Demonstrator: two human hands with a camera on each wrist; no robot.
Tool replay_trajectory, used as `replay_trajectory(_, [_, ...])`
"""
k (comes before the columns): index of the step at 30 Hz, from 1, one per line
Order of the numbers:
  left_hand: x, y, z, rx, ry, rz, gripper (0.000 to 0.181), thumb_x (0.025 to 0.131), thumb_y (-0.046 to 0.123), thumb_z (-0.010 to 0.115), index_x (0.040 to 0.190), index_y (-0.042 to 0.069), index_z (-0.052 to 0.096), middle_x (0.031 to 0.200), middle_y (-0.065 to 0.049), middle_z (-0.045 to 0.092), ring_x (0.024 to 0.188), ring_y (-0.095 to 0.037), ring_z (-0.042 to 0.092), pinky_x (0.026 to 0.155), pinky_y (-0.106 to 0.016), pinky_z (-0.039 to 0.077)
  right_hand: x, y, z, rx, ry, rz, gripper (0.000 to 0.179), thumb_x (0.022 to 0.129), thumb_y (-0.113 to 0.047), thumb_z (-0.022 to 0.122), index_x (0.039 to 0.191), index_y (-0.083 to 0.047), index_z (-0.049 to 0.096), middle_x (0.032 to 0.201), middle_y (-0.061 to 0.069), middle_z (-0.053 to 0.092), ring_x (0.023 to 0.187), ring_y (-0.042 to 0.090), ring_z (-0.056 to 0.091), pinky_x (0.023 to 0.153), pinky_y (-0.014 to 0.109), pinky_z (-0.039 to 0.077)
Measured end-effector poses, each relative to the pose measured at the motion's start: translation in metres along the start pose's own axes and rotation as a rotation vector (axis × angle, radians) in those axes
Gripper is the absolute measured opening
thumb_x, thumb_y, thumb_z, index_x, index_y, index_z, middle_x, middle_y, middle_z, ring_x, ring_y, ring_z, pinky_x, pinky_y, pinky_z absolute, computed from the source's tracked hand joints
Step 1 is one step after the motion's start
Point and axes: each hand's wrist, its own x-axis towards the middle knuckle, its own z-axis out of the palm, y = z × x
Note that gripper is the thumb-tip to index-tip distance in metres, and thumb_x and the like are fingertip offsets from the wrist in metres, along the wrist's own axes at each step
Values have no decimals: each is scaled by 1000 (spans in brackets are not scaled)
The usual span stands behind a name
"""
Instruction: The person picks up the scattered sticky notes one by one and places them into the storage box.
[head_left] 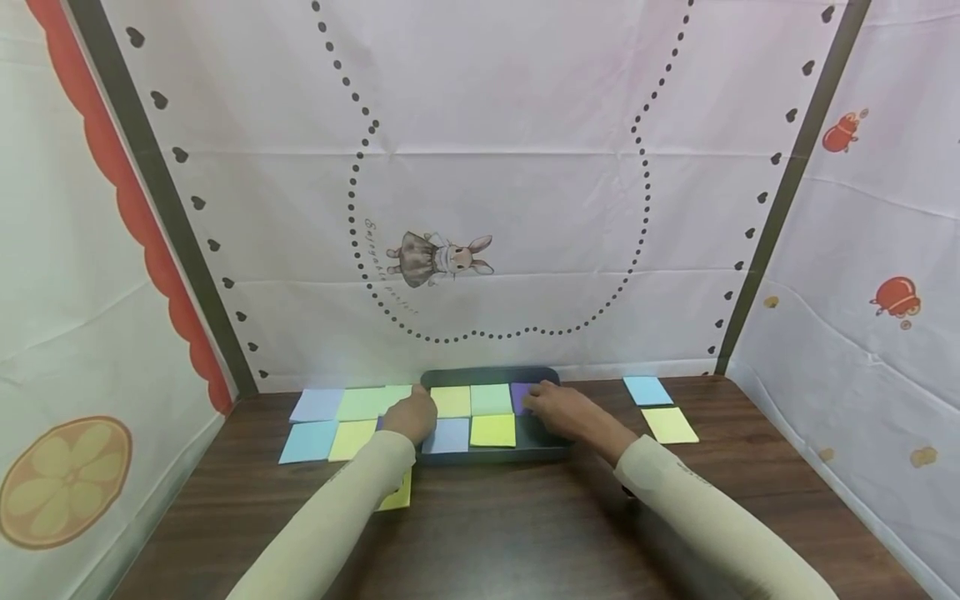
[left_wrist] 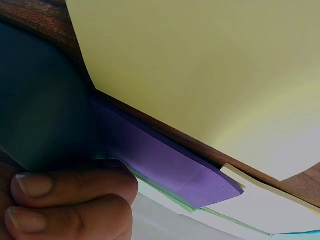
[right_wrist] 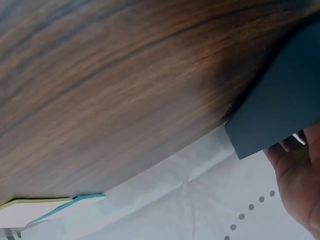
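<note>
A long dark tray (head_left: 487,456) holds square sticky-note pads: pale yellow (head_left: 450,402) and green (head_left: 491,399) at the back, lavender-blue (head_left: 447,436) and bright yellow (head_left: 492,431) in front. My right hand (head_left: 562,410) reaches over the tray's right end and pinches a purple sticky-note pad (head_left: 519,399) in the back row. Over the left end is my left hand (head_left: 411,415); in its wrist view the curled fingers (left_wrist: 75,200) lie right at the tray's rim. I cannot tell whether they grip it. Another purple pad (left_wrist: 165,145) lies just outside that end.
Left of the tray, lavender-blue (head_left: 318,406), green (head_left: 360,405), blue (head_left: 310,442) and yellow (head_left: 351,440) pads lie close together. A bright yellow pad (head_left: 397,493) is partly behind my left forearm. Blue (head_left: 648,390) and yellow (head_left: 670,425) pads lie right. Printed cloth (head_left: 502,208) stands behind.
</note>
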Motion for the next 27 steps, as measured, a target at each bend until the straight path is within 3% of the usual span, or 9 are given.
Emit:
replay_trajectory(3, [23,-16,16,-2,4,10,55,116,23,28,156,-14,40,88,-22,76,75,-35,70,61,-45,56,-1,3,2,6,31,2,12,110,-4,69,109,-10,79,102,7,77,87,17,63,77,32,63])
replay_trajectory(6, [26,-18,18,-9,11,2,56,116,24,26,157,-12,41,91,-24,77,76,-36,71,64,-47,58,-2,6,1,19,58,7,11,111,-6,68,108,-9,79,99,5,75,84,16,61,75,31,61])
replay_trajectory(9, [23,-15,14,-9,9,-2,56,116,23,25,155,-12,41,88,-22,76,74,-34,70,62,-46,57,-3,10,-3,33,90,-4,11,110,-5,69,110,-8,80,99,5,74,84,16,62,74,31,60])
replay_trajectory(14, [2,1,1,-2,1,-7,50,117,18,30,154,-14,43,87,-23,75,74,-34,71,62,-44,57,-10,19,-9,27,154,-5,20,104,1,71,117,-9,82,105,4,76,87,16,64,75,30,60])
replay_trajectory(21, [22,-16,17,42,39,32,52,116,21,27,150,-15,45,89,-23,76,74,-34,70,62,-46,58,-25,34,-13,-19,192,35,23,102,6,71,118,-9,80,107,5,76,90,17,65,79,34,61])
replay_trajectory(27, [13,-8,10,38,35,27,49,117,20,29,149,-14,46,89,-24,76,74,-35,72,64,-47,60,-37,41,-12,-35,213,51,15,104,-1,74,117,-9,78,110,6,77,94,19,72,82,37,65])
